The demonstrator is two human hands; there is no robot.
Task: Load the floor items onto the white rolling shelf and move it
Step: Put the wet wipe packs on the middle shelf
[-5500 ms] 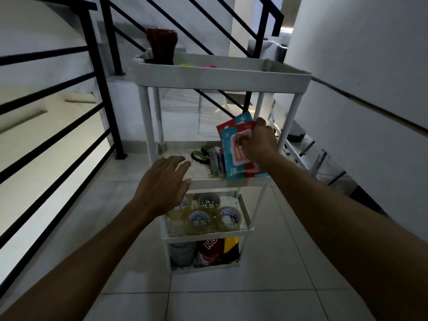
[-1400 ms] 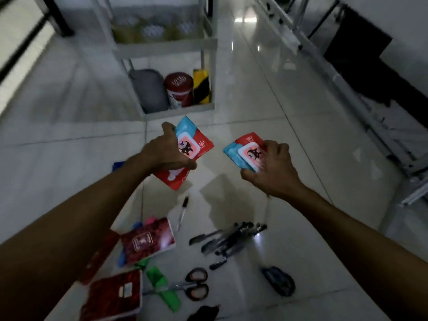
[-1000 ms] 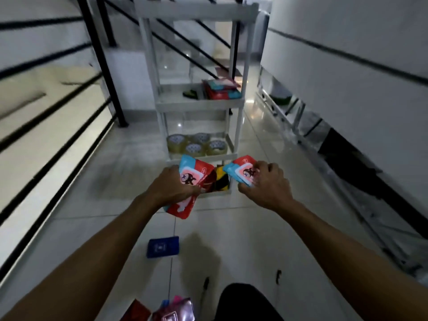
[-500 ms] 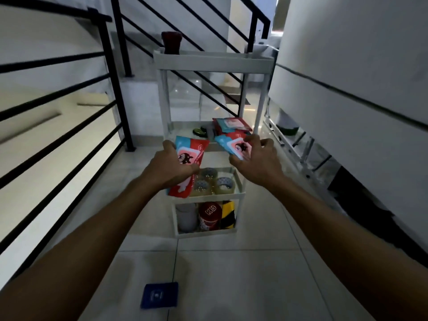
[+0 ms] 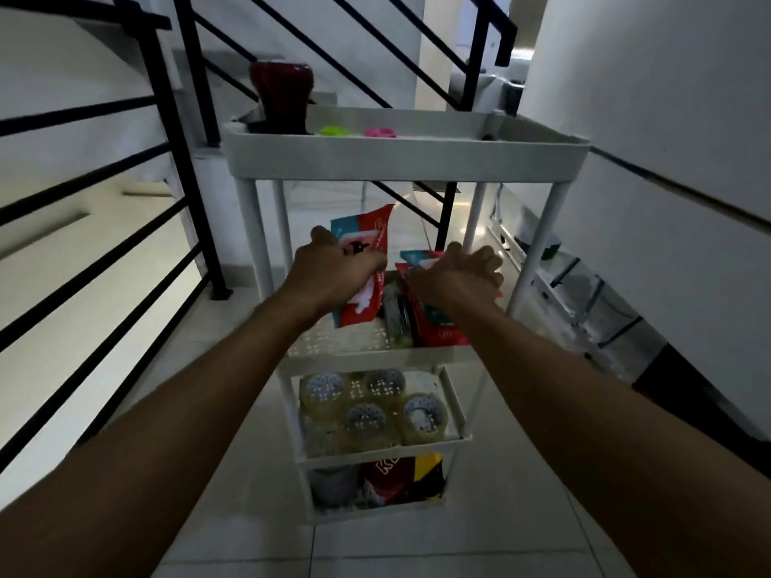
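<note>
Head view: left hand [image 5: 329, 273] is gripping one red-blue packet [image 5: 367, 260] upright, right hand [image 5: 454, 277] is clamping another [image 5: 434, 323], both reaching into white rolling shelf [image 5: 400, 154]'s second tier, likely to stack beside packets already there.

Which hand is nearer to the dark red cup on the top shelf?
Left. The left hand is below the cup, slightly right of it; the right hand is farther right.

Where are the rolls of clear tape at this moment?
In the head view, the rolls of clear tape lie on the third tier of the white rolling shelf, below the tier where both hands hold packets.
</note>
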